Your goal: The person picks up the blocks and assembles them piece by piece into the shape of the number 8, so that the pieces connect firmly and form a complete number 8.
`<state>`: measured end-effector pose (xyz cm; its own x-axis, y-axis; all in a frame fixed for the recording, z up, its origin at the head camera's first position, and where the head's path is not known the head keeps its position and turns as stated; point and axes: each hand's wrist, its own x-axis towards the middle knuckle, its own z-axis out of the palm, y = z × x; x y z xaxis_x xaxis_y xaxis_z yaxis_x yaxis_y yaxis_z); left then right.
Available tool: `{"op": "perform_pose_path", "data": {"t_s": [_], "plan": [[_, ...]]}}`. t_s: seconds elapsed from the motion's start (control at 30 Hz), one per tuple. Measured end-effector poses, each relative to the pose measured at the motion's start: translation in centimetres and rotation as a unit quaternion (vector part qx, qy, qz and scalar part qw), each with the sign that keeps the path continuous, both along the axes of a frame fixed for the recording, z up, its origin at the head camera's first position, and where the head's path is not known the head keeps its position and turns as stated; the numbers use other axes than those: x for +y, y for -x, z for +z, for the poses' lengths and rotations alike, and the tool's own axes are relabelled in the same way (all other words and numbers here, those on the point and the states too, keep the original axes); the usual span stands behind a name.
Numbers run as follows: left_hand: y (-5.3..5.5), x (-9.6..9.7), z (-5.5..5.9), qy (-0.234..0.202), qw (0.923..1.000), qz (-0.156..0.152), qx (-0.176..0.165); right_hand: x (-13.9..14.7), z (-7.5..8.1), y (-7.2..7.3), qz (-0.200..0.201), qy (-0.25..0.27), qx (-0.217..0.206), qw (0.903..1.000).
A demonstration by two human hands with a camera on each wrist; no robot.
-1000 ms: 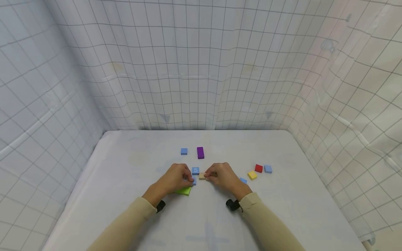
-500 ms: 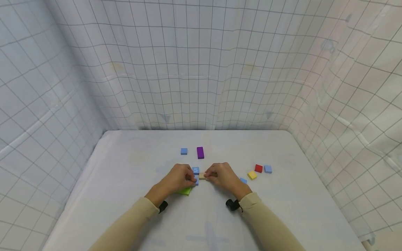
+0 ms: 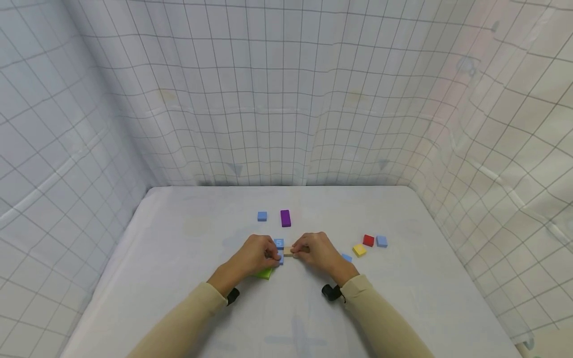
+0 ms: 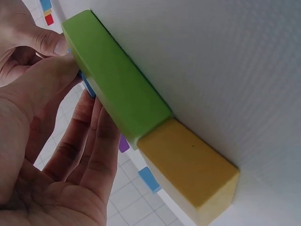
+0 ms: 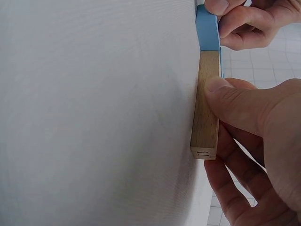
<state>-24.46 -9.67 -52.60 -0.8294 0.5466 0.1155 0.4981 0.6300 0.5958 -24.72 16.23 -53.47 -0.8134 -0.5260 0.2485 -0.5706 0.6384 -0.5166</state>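
Observation:
My left hand pinches a light blue block on the white table. Thumb and fingers of my right hand hold a plain wooden block lying flat. The right wrist view shows the wooden block end to end with the blue block, on which the left fingertips rest. Just behind them lies a blue block marked 5. A green block sits under my left wrist, its end against a yellow block, which my left hand hides in the head view.
Farther back lie a small blue block and a purple block. To the right are a yellow block, a red block and a light blue block. Another blue block shows beside my right wrist. Gridded curtains surround the table.
My left hand has slid the light blue block slightly right, up to the wooden block, then stayed there. My right hand has kept its hold on the wooden block without moving.

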Motion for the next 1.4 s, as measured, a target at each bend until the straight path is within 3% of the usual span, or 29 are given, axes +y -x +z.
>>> {"op": "perform_pose_path", "data": {"t_s": [0.03, 0.33, 0.6, 0.97, 1.4], "plan": [[-0.49, 0.31, 0.87, 0.007, 0.9998, 0.011, -0.012, 0.0, 0.0, 0.0, 0.001, -0.001, 0.003, 1.0], [-0.62, 0.48, 1.04, 0.03, 0.999, 0.024, -0.021, -0.29, 0.27, -0.29, -0.009, -0.002, -0.04, 0.9992], [-0.83, 0.66, 1.33, 0.032, 0.9976, 0.044, -0.043, -0.38, 0.57, -0.37, -0.006, -0.014, -0.04, 0.9991], [-0.78, 0.72, 1.36, 0.028, 0.999, 0.03, -0.016, -0.13, 0.32, -0.17, 0.0, -0.042, -0.043, 0.9982], [-0.78, 0.93, 1.42, 0.047, 0.9973, 0.046, -0.033, 0.1, 0.15, -0.53, 0.008, -0.055, -0.026, 0.9981]]}}
